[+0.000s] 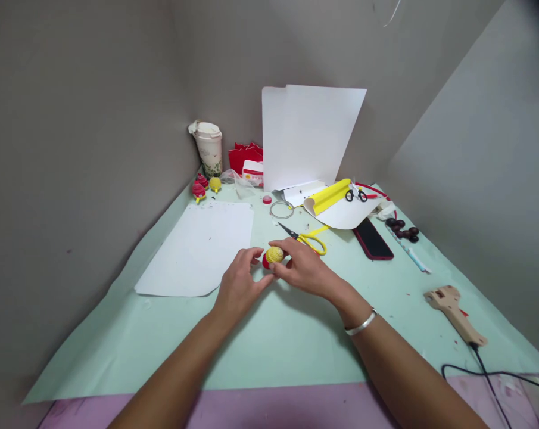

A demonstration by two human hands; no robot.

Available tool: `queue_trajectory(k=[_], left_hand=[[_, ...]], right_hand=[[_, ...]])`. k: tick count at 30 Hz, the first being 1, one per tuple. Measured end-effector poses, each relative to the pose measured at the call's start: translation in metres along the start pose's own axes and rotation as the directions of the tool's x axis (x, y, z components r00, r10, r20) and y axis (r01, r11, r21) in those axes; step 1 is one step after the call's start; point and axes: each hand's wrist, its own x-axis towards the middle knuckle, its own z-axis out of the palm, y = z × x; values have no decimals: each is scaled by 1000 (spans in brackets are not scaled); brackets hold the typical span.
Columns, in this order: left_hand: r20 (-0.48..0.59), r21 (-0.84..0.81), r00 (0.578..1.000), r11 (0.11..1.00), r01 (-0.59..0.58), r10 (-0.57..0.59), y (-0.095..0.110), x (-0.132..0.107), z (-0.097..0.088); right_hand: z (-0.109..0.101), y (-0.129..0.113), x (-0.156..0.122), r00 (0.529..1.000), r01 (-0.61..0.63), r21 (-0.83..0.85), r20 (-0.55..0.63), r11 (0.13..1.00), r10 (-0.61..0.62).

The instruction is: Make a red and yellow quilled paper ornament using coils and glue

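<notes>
My right hand (pixel 302 266) pinches a small rounded piece (pixel 275 255) between thumb and fingers, over the middle of the table. That piece has a ribbed yellow top and a red part on its left side. My left hand (pixel 240 279) curves around the red side with thumb and fingers apart; whether its fingertips touch the piece I cannot tell. Just beyond my right hand lie yellow-handled scissors (pixel 311 241), blades pointing away to the left. A large white sheet (pixel 198 250) lies flat to the left of my hands.
Similar red pieces (pixel 198 190) and a yellow one (pixel 215 184) sit back left, near a lidded cup (pixel 209 149). White boards (pixel 314 134) stand behind. At right are a phone (pixel 373 239), a glue gun (pixel 457 313) with its cord, and small black-handled scissors (pixel 356 195).
</notes>
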Motion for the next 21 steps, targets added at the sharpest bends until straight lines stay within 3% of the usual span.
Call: queue_trajectory(k=[8,21], left_hand=[[70,22,998,1000,-2,0,-11,-1,5],[105,19,990,996,91,-93,-5,-2,0]], right_hand=[[-2,6,-2,996,12,-79,88,997,-5],[4,12,-2,995,40,-11,92,999,-39]])
